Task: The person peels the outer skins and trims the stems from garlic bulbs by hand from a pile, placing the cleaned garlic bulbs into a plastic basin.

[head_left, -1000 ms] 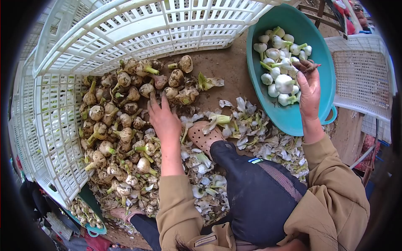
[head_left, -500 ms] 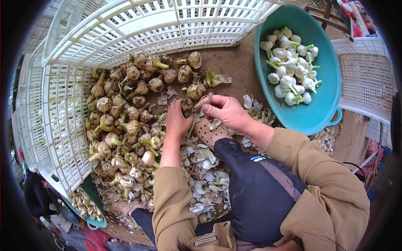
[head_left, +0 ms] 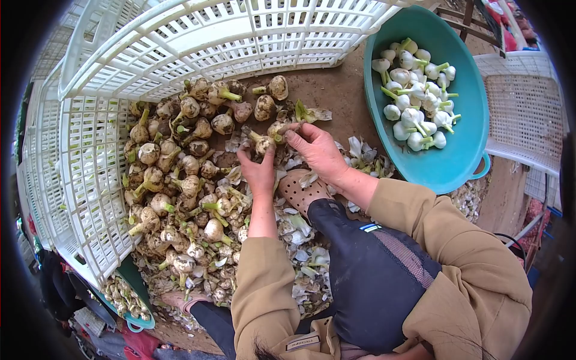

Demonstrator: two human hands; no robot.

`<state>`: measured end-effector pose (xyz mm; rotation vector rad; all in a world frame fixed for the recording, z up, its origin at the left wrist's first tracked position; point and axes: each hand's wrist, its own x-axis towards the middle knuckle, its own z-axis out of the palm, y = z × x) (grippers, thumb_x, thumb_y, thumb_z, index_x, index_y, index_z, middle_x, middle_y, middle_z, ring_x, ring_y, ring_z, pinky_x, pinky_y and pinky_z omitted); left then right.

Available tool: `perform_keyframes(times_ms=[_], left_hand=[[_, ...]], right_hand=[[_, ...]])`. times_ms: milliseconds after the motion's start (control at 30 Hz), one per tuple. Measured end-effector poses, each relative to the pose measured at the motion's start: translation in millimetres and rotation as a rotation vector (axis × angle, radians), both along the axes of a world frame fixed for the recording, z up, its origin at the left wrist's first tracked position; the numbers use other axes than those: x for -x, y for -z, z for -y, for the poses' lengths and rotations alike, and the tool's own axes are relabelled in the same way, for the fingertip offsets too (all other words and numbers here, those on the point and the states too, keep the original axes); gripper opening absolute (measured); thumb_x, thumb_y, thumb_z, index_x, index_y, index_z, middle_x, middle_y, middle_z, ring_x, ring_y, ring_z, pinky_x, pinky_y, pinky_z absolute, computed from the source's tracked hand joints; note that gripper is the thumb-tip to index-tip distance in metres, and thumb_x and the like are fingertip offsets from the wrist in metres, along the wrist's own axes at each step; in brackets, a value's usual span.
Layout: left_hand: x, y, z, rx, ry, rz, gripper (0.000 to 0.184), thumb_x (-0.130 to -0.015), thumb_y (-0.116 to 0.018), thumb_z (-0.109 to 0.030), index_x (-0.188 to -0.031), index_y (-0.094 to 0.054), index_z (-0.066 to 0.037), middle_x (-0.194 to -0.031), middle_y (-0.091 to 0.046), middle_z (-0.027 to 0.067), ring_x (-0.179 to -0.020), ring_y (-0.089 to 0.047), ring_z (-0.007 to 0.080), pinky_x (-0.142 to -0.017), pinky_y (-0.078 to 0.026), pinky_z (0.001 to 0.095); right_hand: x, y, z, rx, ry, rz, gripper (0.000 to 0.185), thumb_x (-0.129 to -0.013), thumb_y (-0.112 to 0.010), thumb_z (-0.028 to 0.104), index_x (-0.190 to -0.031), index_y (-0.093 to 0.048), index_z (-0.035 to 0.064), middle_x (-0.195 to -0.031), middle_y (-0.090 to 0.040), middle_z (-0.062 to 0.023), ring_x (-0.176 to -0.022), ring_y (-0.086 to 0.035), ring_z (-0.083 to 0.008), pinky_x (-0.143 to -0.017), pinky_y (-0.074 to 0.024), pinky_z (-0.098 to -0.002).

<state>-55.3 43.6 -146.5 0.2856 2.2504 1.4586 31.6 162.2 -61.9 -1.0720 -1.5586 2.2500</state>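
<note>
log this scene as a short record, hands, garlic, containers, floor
left hand: holding a soil-stained bulb
right hand: fingertips beside that bulb; contact unclear
unclean garlic: heaped on the ground at picture left, stems trimmed short on many
clean garlic: white bulbs inside the teal basin, upper right
crates: white, slotted, bordering the heap at top and left
floor: loose skins around a tan perforated shoe

From here I see a tan jacket [head_left: 462, 252] with long sleeves [head_left: 264, 282], a lettered label [head_left: 303, 342] at six o'clock, dark trousers [head_left: 372, 288] at five with a mesh strip [head_left: 405, 260] and blue-green-white tab [head_left: 369, 227], and a pinkish clog [head_left: 298, 187] dotted with holes
</note>
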Motion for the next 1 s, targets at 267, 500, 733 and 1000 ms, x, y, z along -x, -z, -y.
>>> perform_keyframes(times_ms=[267,500,733,1000], left_hand=[[-63,-101,5,-0.704,0.066,0.466,0.068,-0.091,-0.054,-0.025,-0.138,-0.016,0.006,-0.137,-0.033,0.0202,-0.127,-0.033,0.027,-0.107,-0.023,0.0365],[-84,-115,8,-0.62,-0.122,0.344,0.059,-0.093,-0.053,-0.026,-0.133,-0.026,0.008,-0.123,-0.044,0.0149,-0.11,-0.047,0.0192,-0.09,-0.041,0.0285],[-86,-125,21,-0.79,-0.225,0.28,0.067,-0.092,-0.052,-0.027,-0.138,-0.017,0.006,-0.137,-0.034,0.0175,-0.122,-0.04,0.0258,-0.103,-0.031,0.0363],[-56,-120,23,-0.359,0.052,-0.227,0.069,-0.093,-0.047,-0.036,-0.143,-0.014,-0.002,-0.146,-0.021,0.0176,-0.136,-0.02,0.0294,-0.11,-0.017,0.0405]], right_hand=[[-4,-23,7,0.07,-0.063,-0.093,0.026,-0.092,-0.054,0.026,-0.107,-0.057,0.005,-0.095,-0.056,0.0042,-0.088,-0.049,-0.0044,-0.08,-0.042,-0.0221],[-11,-34,29,0.199,0.023,-0.212,0.021,-0.094,-0.05,0.022,-0.106,-0.055,0.0044,-0.096,-0.057,0.0014,-0.089,-0.051,-0.0061,-0.08,-0.0443,-0.0225],[-12,-22,5,0.757,0.194,-0.13,0.026,-0.096,-0.045,0.026,-0.108,-0.052,0.0048,-0.106,-0.058,-0.008,-0.1,-0.056,-0.0189,-0.089,-0.0462,-0.0349],[-25,-31,11,0.769,-0.253,-0.143,0.05,-0.09,-0.054,0.035,-0.129,-0.042,0.0074,-0.118,-0.054,-0.0047,-0.106,-0.054,-0.0161,-0.089,-0.0449,-0.0347]])
